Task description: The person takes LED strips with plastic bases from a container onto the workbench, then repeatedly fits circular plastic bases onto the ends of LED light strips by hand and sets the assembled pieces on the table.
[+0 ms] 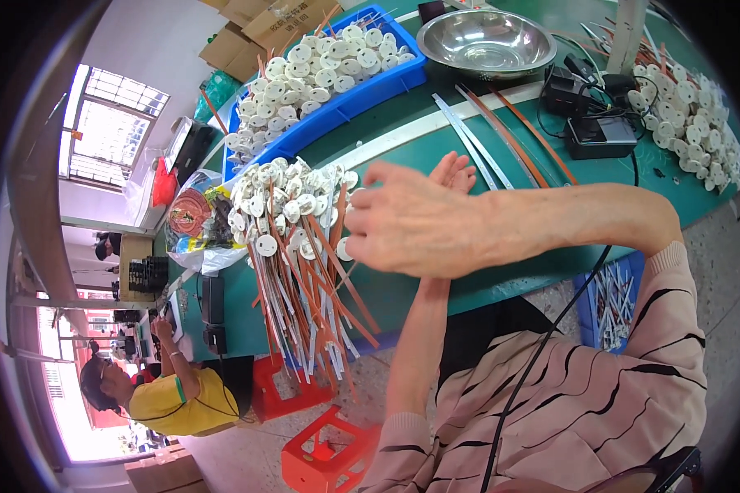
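My right hand (pixel 415 222) reaches leftward across my left forearm, back of the hand up. Its fingers bend downward beside a heap of flat strips with white round discs (pixel 292 205), and the fingertips are hidden, so any hold cannot be made out. Just beyond my right wrist, my left hand (pixel 454 172) shows loosely parted fingers with nothing visible in them. The right forearm covers part of it. Brown and silver strip ends (pixel 308 304) hang over the near table edge. Several loose silver and brown strips (pixel 501 135) lie beyond the left hand.
A blue tray (pixel 337 115) full of white discs stands at the back left, with a metal bowl (pixel 487 41) to its right. Black boxes with cables (pixel 600 135) and another disc heap (pixel 686 123) are at right. Red stools (pixel 329 456) and a seated person (pixel 173 398) are left.
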The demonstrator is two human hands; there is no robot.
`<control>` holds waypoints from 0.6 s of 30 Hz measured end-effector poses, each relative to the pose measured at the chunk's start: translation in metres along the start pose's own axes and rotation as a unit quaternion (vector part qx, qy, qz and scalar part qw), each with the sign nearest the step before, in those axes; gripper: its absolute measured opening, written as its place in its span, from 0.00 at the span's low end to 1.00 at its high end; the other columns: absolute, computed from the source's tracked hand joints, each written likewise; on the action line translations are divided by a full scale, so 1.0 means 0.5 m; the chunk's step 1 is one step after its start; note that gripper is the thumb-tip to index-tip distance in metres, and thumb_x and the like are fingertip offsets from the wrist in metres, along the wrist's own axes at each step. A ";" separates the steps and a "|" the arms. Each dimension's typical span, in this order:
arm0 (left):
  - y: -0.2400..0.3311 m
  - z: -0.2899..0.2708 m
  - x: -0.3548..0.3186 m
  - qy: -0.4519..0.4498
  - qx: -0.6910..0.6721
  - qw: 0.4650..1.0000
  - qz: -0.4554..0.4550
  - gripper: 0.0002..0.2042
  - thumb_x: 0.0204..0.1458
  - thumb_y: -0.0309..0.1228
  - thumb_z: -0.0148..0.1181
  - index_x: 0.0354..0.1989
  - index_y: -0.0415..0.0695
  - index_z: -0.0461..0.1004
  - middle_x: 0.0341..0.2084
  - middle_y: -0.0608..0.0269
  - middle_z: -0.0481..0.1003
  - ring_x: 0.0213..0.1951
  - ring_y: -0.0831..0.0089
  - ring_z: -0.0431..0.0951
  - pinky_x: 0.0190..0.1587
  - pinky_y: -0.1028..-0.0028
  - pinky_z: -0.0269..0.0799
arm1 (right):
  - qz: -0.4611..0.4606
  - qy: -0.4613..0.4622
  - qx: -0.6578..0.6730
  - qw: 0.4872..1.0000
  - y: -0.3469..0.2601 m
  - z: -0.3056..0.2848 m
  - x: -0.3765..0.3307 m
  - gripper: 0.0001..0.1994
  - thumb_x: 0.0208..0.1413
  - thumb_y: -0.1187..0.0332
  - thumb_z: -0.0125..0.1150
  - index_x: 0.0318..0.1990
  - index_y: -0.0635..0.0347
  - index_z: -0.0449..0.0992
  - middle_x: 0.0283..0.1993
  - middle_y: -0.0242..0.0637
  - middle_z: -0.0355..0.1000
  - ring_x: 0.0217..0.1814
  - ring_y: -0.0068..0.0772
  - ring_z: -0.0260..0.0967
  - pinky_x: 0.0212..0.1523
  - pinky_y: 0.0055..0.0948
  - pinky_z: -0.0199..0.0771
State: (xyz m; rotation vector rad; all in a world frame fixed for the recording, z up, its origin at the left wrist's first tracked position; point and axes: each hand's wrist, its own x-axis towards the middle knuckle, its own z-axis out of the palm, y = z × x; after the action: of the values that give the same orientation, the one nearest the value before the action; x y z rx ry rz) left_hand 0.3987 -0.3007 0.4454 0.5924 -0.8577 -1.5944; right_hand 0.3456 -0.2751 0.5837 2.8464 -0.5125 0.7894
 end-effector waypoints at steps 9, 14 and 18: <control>0.002 0.025 -0.003 0.083 0.108 0.990 0.023 0.25 0.54 0.31 0.58 0.57 0.33 0.60 0.50 0.50 0.69 0.48 0.67 0.72 0.52 0.72 0.69 | 0.129 -0.240 0.318 0.908 0.009 -0.007 -0.036 0.07 0.29 0.75 0.54 0.19 0.68 0.75 0.23 0.53 0.72 0.26 0.53 0.73 0.27 0.45 0.70; 0.002 0.001 -0.002 0.032 0.121 0.992 0.007 0.26 0.57 0.33 0.53 0.61 0.39 0.53 0.56 0.50 0.61 0.54 0.66 0.65 0.58 0.68 0.60 | 0.147 -0.389 0.409 0.812 0.033 -0.053 -0.035 0.11 0.41 0.73 0.54 0.32 0.70 0.77 0.21 0.42 0.72 0.26 0.33 0.71 0.29 0.31 0.70; 0.018 0.035 -0.029 -0.030 0.080 0.995 0.054 0.26 0.56 0.33 0.54 0.61 0.38 0.55 0.55 0.50 0.62 0.53 0.66 0.66 0.56 0.68 0.63 | 0.186 -0.369 0.501 0.761 0.061 -0.059 -0.069 0.07 0.48 0.72 0.54 0.33 0.67 0.75 0.23 0.35 0.72 0.27 0.22 0.70 0.28 0.23 0.68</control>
State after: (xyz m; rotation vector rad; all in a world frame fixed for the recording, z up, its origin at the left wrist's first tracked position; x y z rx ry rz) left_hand 0.3935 -0.2835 0.4622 0.6035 -1.0533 -1.4602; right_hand 0.2930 -0.2870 0.5925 4.1324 -1.0096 -0.2575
